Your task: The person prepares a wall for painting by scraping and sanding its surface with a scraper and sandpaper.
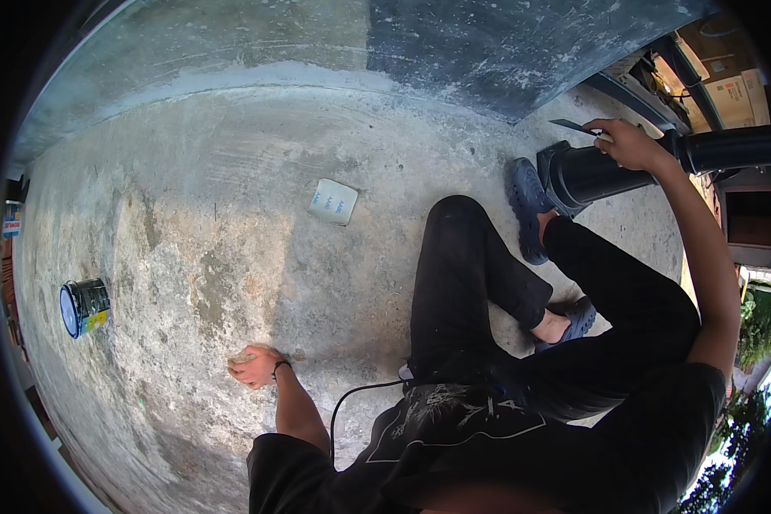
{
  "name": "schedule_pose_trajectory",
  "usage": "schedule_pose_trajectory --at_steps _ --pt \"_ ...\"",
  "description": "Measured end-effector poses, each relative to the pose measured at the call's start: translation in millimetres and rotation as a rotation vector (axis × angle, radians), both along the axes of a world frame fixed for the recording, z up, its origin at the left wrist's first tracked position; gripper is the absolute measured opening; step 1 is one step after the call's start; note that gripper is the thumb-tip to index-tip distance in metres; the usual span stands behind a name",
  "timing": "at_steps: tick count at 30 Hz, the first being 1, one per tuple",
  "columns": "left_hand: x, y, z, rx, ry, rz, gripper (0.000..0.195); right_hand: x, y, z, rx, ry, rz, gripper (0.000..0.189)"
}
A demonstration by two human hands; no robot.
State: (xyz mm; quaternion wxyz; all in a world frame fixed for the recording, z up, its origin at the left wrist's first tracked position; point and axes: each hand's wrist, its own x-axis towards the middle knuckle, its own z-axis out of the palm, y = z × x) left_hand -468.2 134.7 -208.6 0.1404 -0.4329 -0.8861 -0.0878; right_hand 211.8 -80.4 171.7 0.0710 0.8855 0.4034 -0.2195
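Low over the concrete floor [186,257], my left hand [257,369] has its fingers curled over a small tan piece [241,355]. The fingers cover most of that piece, so its material cannot be told. A putty knife [572,124] with a thin dark blade and a pale handle is gripped in my right hand [626,144]. That hand is raised beside a black column [597,173], and the blade points toward the wall. Between the wall and my knees lies a sheet of sandpaper [333,203], its pale, blue-printed backing up.
A paint bucket [85,308] with a blue-white end lies or stands at far left; its tilt is unclear. Ahead rises a painted wall [283,45], grey-green and darker blue-grey. Cardboard boxes [732,96] sit at upper right. A black cable [337,411] loops beside my hip.
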Motion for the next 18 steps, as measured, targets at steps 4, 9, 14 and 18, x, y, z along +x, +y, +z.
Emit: schedule_pose_trajectory --at_steps 4,9,14,18 --pt "7.9 2.0 -13.6 0.013 0.021 0.011 0.054 37.6 -68.5 -62.3 0.072 -0.020 0.083 0.031" --pt "0.8 0.5 -12.6 0.059 0.057 0.073 0.052 10.0 -27.4 -36.5 -0.092 0.019 -0.041 0.027" --pt "-2.6 2.7 -12.3 0.092 0.065 0.039 0.050 29.5 -8.1 -34.6 0.064 -0.039 0.010 0.038" --pt "6.9 3.5 -16.2 0.127 0.064 -0.006 0.048 10.7 31.4 -7.1 0.008 -0.012 -0.214 0.036"
